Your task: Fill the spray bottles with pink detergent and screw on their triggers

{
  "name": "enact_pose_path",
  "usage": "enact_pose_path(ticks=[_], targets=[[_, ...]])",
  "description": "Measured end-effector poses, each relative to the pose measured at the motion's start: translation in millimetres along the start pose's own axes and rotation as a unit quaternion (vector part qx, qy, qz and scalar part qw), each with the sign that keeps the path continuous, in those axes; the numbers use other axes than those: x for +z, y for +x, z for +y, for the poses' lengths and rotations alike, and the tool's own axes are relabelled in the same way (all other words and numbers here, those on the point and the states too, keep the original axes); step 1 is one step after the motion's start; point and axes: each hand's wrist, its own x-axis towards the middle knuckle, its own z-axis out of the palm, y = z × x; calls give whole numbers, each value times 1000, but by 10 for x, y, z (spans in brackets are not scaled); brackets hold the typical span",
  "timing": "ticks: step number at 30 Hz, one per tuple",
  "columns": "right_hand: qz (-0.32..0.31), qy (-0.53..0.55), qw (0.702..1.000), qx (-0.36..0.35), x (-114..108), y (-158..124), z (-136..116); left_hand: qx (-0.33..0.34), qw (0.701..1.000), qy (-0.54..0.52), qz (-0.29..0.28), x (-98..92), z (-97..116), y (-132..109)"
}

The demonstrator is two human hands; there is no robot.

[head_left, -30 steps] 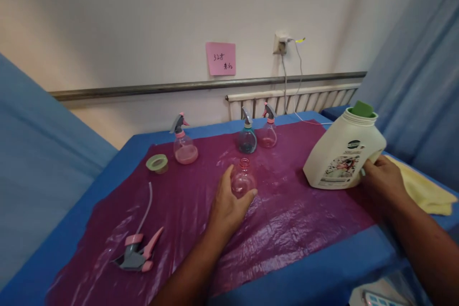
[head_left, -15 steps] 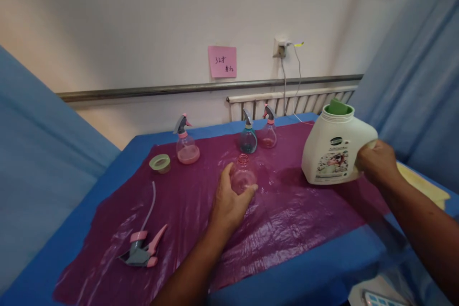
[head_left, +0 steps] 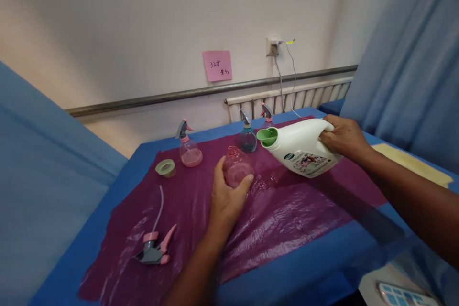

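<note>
My left hand is wrapped round a clear pink spray bottle with no head on it; the bottle tilts slightly and its open neck points up. With my right hand I grip the handle of a white detergent jug. The jug is tipped to the left, its green spout right of and a little above the bottle's neck, apart from it. No stream of liquid shows between them. A grey and pink spray head with a clear tube lies on the purple sheet, left of my left forearm.
A purple plastic sheet covers much of the blue table. Behind stand a spray bottle with pink liquid, a teal spray bottle and another spray bottle, partly hidden by the jug. A tape roll lies left; a yellow cloth right.
My right hand has lifted the jug, moved it left and tipped it from upright towards the pink bottle. My left hand still holds the bottle, now tilted slightly. The view has shifted a little.
</note>
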Motion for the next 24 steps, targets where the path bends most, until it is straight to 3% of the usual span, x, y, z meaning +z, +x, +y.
enact_pose_path(ticks=[10,20,24], targets=[[-24,-99,995,7,-43,41,-100,11,1000,4,4,-6,-14,-28],[-52,-167,983,60,-69,70,-86,42,993,-111,17,-145,333,-109],[-52,-132,988,59,-107,18,-71,51,992,-112,19,-262,369,-77]])
